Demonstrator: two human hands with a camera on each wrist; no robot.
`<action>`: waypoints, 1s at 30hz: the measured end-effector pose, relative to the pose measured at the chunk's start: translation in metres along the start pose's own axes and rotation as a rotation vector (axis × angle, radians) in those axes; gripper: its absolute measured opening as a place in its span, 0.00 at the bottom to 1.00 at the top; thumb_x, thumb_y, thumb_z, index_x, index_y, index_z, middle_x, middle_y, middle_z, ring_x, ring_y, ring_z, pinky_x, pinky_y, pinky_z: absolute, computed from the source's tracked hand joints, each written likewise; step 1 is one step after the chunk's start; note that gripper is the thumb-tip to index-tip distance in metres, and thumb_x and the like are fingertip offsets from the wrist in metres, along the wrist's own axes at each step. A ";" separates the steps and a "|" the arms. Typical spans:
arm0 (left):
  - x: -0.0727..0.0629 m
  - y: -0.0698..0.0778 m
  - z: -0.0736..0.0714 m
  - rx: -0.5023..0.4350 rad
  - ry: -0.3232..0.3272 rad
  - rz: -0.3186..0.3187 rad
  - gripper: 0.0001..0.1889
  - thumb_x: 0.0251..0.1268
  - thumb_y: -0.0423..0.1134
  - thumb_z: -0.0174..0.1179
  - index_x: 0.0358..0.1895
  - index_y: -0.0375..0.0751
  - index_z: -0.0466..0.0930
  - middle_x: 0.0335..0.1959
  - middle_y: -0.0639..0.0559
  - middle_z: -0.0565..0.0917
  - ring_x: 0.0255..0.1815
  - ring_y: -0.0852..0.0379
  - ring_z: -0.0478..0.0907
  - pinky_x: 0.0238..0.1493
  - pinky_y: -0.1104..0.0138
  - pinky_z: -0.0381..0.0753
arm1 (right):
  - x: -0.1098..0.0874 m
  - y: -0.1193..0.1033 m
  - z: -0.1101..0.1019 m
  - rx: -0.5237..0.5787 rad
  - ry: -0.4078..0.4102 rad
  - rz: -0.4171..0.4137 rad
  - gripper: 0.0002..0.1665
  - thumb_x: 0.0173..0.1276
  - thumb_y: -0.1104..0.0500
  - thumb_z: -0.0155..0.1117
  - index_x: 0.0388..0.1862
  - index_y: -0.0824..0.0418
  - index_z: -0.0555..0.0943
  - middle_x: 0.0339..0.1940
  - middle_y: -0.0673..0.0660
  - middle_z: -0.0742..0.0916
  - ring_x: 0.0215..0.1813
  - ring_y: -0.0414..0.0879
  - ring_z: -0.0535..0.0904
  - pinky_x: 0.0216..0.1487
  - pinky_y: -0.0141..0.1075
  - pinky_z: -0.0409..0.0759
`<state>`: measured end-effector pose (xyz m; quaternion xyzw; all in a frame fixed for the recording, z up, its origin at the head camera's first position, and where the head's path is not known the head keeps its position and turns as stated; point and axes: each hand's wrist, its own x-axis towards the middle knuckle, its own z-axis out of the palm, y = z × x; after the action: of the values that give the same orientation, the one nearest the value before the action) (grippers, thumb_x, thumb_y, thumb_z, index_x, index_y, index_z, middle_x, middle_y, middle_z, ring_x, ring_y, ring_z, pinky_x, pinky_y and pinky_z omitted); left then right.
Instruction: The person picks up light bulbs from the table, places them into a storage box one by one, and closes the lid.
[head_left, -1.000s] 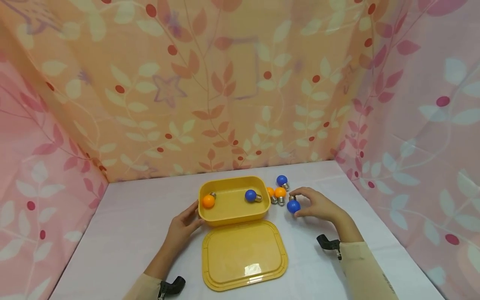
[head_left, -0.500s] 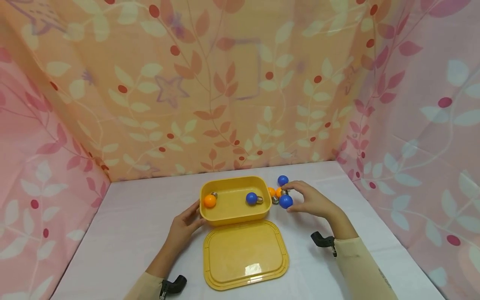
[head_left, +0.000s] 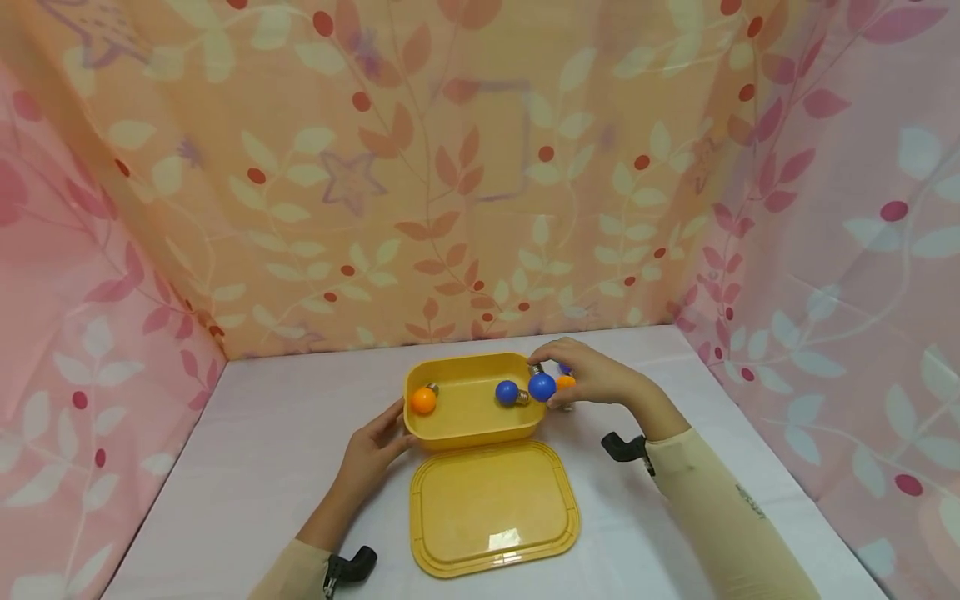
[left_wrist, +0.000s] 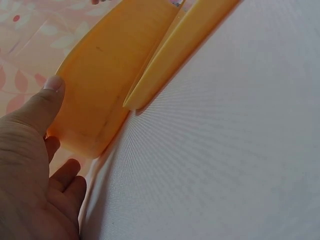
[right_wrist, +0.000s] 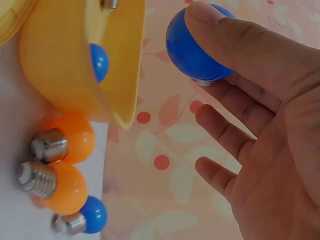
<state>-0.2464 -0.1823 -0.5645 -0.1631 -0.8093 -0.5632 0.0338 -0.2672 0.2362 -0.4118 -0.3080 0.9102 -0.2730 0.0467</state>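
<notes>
My right hand (head_left: pixel 592 379) pinches a blue light bulb (head_left: pixel 542 387) between thumb and fingers, over the right end of the yellow box (head_left: pixel 465 439). The bulb's metal screw base points up and away in the head view. In the right wrist view, the held blue bulb is above the box's rim level, with the other fingers spread below it. Inside the box lie an orange bulb (head_left: pixel 423 401) at the left and another blue bulb (head_left: pixel 507 392) at the right. My left hand (head_left: pixel 367 454) grips the box's left end, its thumb (left_wrist: pixel 50 95) on the outer wall.
Beside the box's right end lie two orange bulbs (right_wrist: pixel 67 192) and a blue bulb (right_wrist: pixel 95 215), partly hidden by my right hand in the head view. A yellow lid (head_left: pixel 495 508) lies flat in front of the box on the white cloth. Patterned curtains surround the table.
My right hand has carried the blue bulb leftward from beside the loose bulbs to over the box's right rim. The left hand has kept its place on the box.
</notes>
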 end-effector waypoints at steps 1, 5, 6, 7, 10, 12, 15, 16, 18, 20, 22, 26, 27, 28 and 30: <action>0.001 -0.001 0.000 -0.003 -0.001 0.003 0.40 0.60 0.55 0.72 0.76 0.58 0.69 0.75 0.60 0.71 0.76 0.53 0.68 0.74 0.57 0.68 | 0.004 -0.003 -0.002 -0.015 -0.010 -0.015 0.39 0.56 0.55 0.83 0.67 0.48 0.79 0.66 0.44 0.80 0.70 0.48 0.70 0.73 0.55 0.71; 0.001 -0.003 0.001 -0.011 -0.003 0.013 0.40 0.60 0.55 0.72 0.76 0.59 0.69 0.75 0.61 0.71 0.76 0.54 0.68 0.74 0.58 0.68 | 0.018 -0.015 -0.008 -0.041 -0.044 -0.069 0.39 0.58 0.56 0.82 0.68 0.44 0.78 0.66 0.43 0.81 0.71 0.48 0.69 0.76 0.56 0.67; 0.001 -0.004 0.001 -0.012 -0.004 0.013 0.39 0.60 0.55 0.72 0.76 0.59 0.69 0.75 0.61 0.71 0.76 0.54 0.68 0.74 0.58 0.68 | 0.021 -0.017 -0.009 -0.047 -0.051 -0.072 0.39 0.59 0.55 0.81 0.69 0.42 0.77 0.67 0.42 0.80 0.72 0.48 0.69 0.76 0.56 0.66; 0.001 -0.004 0.001 -0.014 -0.005 0.015 0.39 0.60 0.55 0.72 0.76 0.59 0.69 0.75 0.61 0.71 0.76 0.54 0.68 0.74 0.59 0.68 | 0.024 -0.019 -0.009 -0.042 -0.060 -0.070 0.39 0.59 0.54 0.81 0.69 0.40 0.77 0.68 0.41 0.79 0.72 0.48 0.68 0.76 0.56 0.66; 0.001 -0.005 0.001 -0.014 -0.006 0.016 0.39 0.60 0.55 0.72 0.76 0.60 0.69 0.75 0.61 0.71 0.76 0.54 0.68 0.74 0.59 0.69 | 0.034 -0.025 -0.009 -0.035 -0.079 -0.071 0.40 0.59 0.50 0.82 0.69 0.36 0.76 0.72 0.42 0.76 0.75 0.49 0.66 0.76 0.58 0.67; 0.001 -0.004 0.000 -0.012 -0.005 0.019 0.39 0.60 0.55 0.72 0.76 0.59 0.69 0.75 0.60 0.71 0.76 0.54 0.68 0.74 0.58 0.69 | 0.041 -0.030 -0.009 -0.021 -0.091 -0.067 0.40 0.59 0.50 0.81 0.69 0.34 0.76 0.76 0.42 0.73 0.77 0.49 0.64 0.76 0.60 0.65; 0.001 -0.003 -0.001 -0.009 -0.004 0.023 0.40 0.60 0.56 0.72 0.76 0.58 0.69 0.75 0.60 0.71 0.76 0.52 0.68 0.74 0.56 0.69 | 0.054 -0.035 -0.009 -0.008 -0.104 -0.073 0.41 0.60 0.52 0.81 0.70 0.34 0.75 0.78 0.43 0.71 0.78 0.48 0.63 0.78 0.60 0.64; 0.000 -0.003 -0.001 -0.005 -0.002 0.022 0.40 0.60 0.56 0.72 0.76 0.58 0.69 0.75 0.60 0.71 0.76 0.52 0.68 0.74 0.56 0.69 | 0.058 -0.037 -0.009 -0.003 -0.109 -0.076 0.41 0.60 0.54 0.81 0.70 0.34 0.75 0.77 0.42 0.71 0.78 0.47 0.63 0.78 0.59 0.64; 0.000 -0.002 -0.002 -0.003 0.002 0.019 0.40 0.60 0.56 0.72 0.76 0.57 0.69 0.75 0.60 0.72 0.76 0.52 0.68 0.74 0.56 0.69 | 0.067 -0.041 -0.008 0.002 -0.127 -0.081 0.41 0.60 0.56 0.81 0.70 0.34 0.75 0.75 0.42 0.73 0.77 0.46 0.64 0.78 0.56 0.65; 0.000 -0.001 -0.002 -0.009 0.006 0.014 0.40 0.60 0.56 0.72 0.76 0.57 0.70 0.75 0.60 0.72 0.76 0.53 0.69 0.74 0.57 0.69 | 0.076 -0.044 -0.007 -0.008 -0.147 -0.085 0.41 0.60 0.57 0.81 0.70 0.34 0.75 0.73 0.40 0.74 0.75 0.45 0.65 0.78 0.54 0.67; 0.000 -0.001 -0.002 -0.018 0.002 0.011 0.39 0.60 0.55 0.72 0.76 0.56 0.70 0.75 0.60 0.72 0.76 0.52 0.69 0.74 0.57 0.69 | 0.084 -0.047 -0.006 -0.027 -0.170 -0.081 0.41 0.61 0.56 0.80 0.70 0.33 0.75 0.71 0.39 0.76 0.77 0.45 0.63 0.78 0.55 0.65; 0.000 -0.002 -0.001 -0.029 -0.009 -0.006 0.39 0.60 0.55 0.72 0.76 0.59 0.70 0.75 0.61 0.71 0.76 0.53 0.68 0.75 0.57 0.67 | 0.099 -0.049 0.002 -0.052 -0.228 -0.106 0.41 0.62 0.56 0.79 0.72 0.37 0.75 0.69 0.39 0.78 0.76 0.46 0.66 0.80 0.57 0.62; 0.000 -0.002 -0.001 -0.025 -0.011 -0.006 0.39 0.60 0.55 0.72 0.76 0.59 0.70 0.75 0.61 0.71 0.76 0.53 0.68 0.75 0.57 0.67 | 0.103 -0.049 0.004 -0.050 -0.245 -0.120 0.40 0.62 0.56 0.79 0.72 0.38 0.75 0.69 0.39 0.78 0.76 0.46 0.67 0.80 0.57 0.62; 0.000 -0.002 -0.001 -0.020 -0.011 -0.008 0.39 0.60 0.56 0.72 0.76 0.60 0.69 0.75 0.61 0.71 0.76 0.53 0.68 0.75 0.56 0.67 | 0.108 -0.049 0.007 -0.040 -0.264 -0.138 0.40 0.62 0.57 0.79 0.72 0.40 0.75 0.69 0.39 0.79 0.74 0.45 0.69 0.79 0.56 0.63; 0.001 -0.002 -0.002 -0.010 -0.010 -0.015 0.39 0.60 0.57 0.71 0.76 0.63 0.69 0.75 0.63 0.71 0.76 0.54 0.68 0.75 0.56 0.67 | 0.117 -0.049 0.012 -0.035 -0.300 -0.163 0.39 0.63 0.56 0.79 0.72 0.41 0.75 0.69 0.38 0.78 0.73 0.45 0.71 0.79 0.54 0.64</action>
<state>-0.2477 -0.1843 -0.5657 -0.1601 -0.8078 -0.5668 0.0245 -0.3318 0.1298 -0.3865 -0.4187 0.8696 -0.2111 0.1546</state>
